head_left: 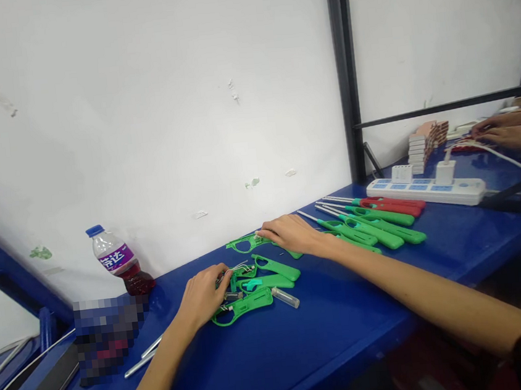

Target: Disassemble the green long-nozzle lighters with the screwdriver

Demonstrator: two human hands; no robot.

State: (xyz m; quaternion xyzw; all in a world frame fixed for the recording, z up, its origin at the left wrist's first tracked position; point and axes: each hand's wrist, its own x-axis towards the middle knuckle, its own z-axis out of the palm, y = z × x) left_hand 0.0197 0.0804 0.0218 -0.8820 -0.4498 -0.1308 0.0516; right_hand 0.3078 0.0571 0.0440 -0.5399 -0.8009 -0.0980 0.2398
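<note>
My left hand (203,295) is at the near pile of lighter parts, its fingers curled together. What it pinches, if anything, is hidden. Beside it lie open green lighter shell halves (247,305), a teal trigger piece (252,284), thin wires and a clear gas tank (285,298). Farther back my right hand (290,235) reaches over another green shell half (242,245). Its fingertips are closed around a small whitish part (258,235) that I cannot make out fully. The palm covers the rest of that shell.
Assembled green lighters (361,228) and red ones (394,204) lie to the right. Behind them are a white power strip (425,190) and another person's hands (509,131). On the left stand a drink bottle (121,259), metal tubes (141,364) and a dark phone (43,388).
</note>
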